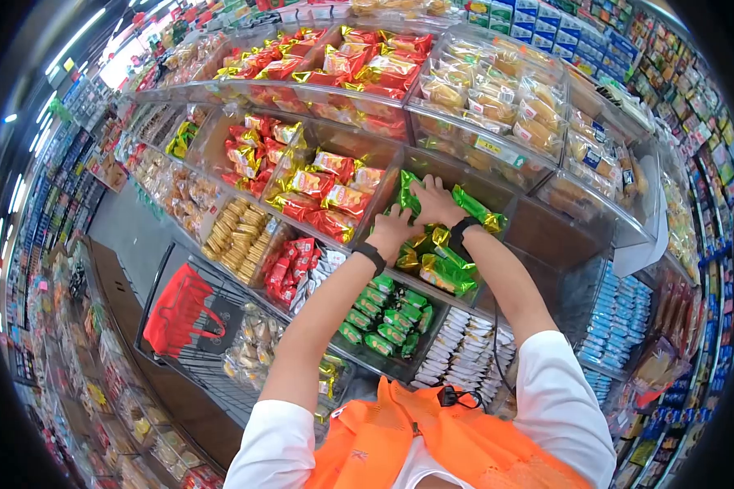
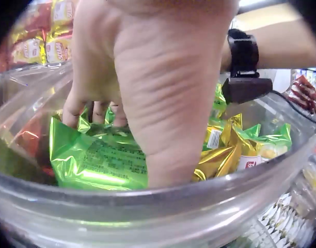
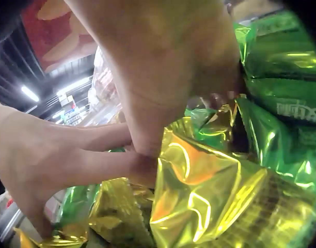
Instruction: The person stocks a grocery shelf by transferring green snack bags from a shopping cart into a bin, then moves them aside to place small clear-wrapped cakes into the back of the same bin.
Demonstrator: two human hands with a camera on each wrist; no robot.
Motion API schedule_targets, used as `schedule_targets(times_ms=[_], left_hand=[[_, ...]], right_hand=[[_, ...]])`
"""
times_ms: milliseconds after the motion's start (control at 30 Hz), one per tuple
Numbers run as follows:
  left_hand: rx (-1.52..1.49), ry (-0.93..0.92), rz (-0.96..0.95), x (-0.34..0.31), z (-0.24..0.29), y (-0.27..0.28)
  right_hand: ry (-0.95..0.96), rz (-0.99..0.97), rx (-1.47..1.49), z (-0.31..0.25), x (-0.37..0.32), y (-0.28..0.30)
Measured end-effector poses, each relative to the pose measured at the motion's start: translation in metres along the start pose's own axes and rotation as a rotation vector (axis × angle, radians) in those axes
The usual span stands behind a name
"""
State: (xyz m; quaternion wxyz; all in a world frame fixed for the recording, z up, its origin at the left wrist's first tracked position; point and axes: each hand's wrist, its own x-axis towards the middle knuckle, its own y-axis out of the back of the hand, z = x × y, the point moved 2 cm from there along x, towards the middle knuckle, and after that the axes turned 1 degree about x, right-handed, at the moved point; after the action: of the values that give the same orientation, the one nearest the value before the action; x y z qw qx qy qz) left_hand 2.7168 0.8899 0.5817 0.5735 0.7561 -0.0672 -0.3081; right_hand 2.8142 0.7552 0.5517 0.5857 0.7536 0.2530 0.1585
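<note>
Both hands reach into a clear bin (image 1: 497,183) of shiny green-and-gold snack packets. In the left wrist view, my left hand (image 2: 158,88) straddles a green snack packet (image 2: 98,160), fingers over its far side and thumb down at its near right. Just beyond it in the head view, my right hand (image 1: 437,204) reaches down at another green packet (image 1: 408,189). The right wrist view shows this hand's fingers bent down among the packets, close beside a gold packet end (image 3: 199,191); I cannot tell whether they grip one. Each wrist wears a black strap.
Red-and-gold packets (image 1: 334,183) fill the bins to the left, and wrapped bread (image 1: 489,94) lies in the upper right bin. Nearer me are small green packets (image 1: 391,318) and white sachets (image 1: 465,342). A shopping cart (image 1: 208,375) with a red bag (image 1: 179,314) stands left.
</note>
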Motion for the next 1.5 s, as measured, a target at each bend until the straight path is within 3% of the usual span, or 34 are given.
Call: schedule_targets(times_ms=[167,467,733,900,1000,1133,1300,1400,1500], left_hand=[[-0.096,0.014,-0.029,-0.016,-0.003,0.024],[-0.234,0.073,0.153,-0.014,-0.004,-0.033],[-0.451,0.085,0.340,-0.026,0.008,-0.051],[-0.455,0.221,0.560,-0.022,0.021,-0.067],[-0.427,0.293,0.415,-0.036,0.028,-0.039],[-0.471,0.357,0.422,-0.025,0.025,-0.045],[-0.421,0.460,0.413,-0.013,0.033,-0.052],[-0.391,0.533,0.388,-0.010,0.038,-0.046],[-0.356,0.610,0.407,-0.002,0.043,-0.048]], right_hand=[[0.030,0.019,0.111,0.008,0.006,0.005],[-0.183,-0.180,0.195,-0.007,0.016,-0.014],[0.197,-0.124,0.314,0.007,0.013,0.017],[0.208,-0.217,0.187,0.004,0.011,0.022],[0.199,-0.253,0.275,0.010,0.019,0.008],[0.248,-0.285,0.639,0.030,0.040,-0.005],[-0.103,-0.031,0.139,0.021,0.035,0.016],[-0.137,0.012,0.141,0.027,0.038,0.015],[-0.086,0.200,-0.213,0.019,0.046,-0.009]])
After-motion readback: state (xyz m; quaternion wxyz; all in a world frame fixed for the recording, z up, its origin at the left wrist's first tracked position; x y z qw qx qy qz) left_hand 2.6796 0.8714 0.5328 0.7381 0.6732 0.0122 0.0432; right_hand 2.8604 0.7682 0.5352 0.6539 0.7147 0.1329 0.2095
